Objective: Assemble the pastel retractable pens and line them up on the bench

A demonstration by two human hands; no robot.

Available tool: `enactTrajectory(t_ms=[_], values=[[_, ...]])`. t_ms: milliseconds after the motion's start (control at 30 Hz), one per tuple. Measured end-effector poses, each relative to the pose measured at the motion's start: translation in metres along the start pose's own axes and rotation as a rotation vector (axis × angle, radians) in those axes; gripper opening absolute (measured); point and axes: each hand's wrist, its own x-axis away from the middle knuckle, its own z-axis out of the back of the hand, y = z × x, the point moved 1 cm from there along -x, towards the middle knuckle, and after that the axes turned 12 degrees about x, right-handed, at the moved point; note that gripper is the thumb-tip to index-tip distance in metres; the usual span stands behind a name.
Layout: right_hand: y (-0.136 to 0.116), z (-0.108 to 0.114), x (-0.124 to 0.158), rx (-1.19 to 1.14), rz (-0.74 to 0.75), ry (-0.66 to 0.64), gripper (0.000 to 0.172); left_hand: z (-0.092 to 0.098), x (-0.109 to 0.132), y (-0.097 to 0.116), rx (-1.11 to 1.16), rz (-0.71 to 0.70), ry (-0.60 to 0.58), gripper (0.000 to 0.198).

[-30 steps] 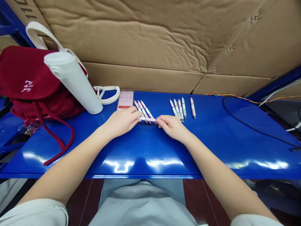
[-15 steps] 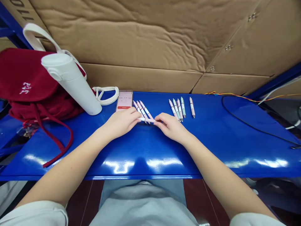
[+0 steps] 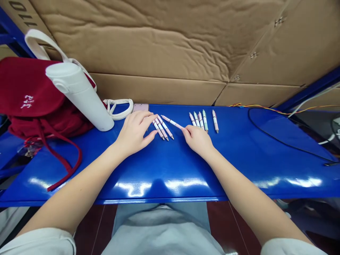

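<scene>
Between the thumb and fingers of my right hand is the lower end of a pink and white pen, tilted up to the left. My left hand has its thumb and fingers apart, beside a group of 3 pink and white pens lying side by side on the blue table; whether its fingertips touch them I cannot tell. Past my right hand lies a second group of pens, pink and green, their lower ends partly hidden by the hand. One more pink pen lies apart to their right.
A phone lies behind my left hand, mostly covered by it. On the left are a white bottle, its white strap loop and a red bag. A black cable crosses the right side. Cardboard stands behind.
My left hand has let go of the pen and moved left, fingers spreading, now covering more of the phone. My right hand has moved slightly right, keeping the pen, which now tilts more.
</scene>
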Motion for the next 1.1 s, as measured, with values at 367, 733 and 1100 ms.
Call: enactTrajectory(t_ms=[367,733,1100], values=[[0.029,0.022,-0.008,0.244,-0.311,-0.101,0.027,-0.001,-0.001,0.001,0.01,-0.046,-0.084,0.038],[0.02,0.02,-0.004,0.311,-0.185,-0.176,0.031,-0.003,0.0,0.001,0.005,-0.083,-0.161,0.029],[-0.034,0.01,0.024,-0.294,0.4,-0.086,0.015,-0.01,0.001,0.013,-0.128,-0.231,-0.193,0.024]])
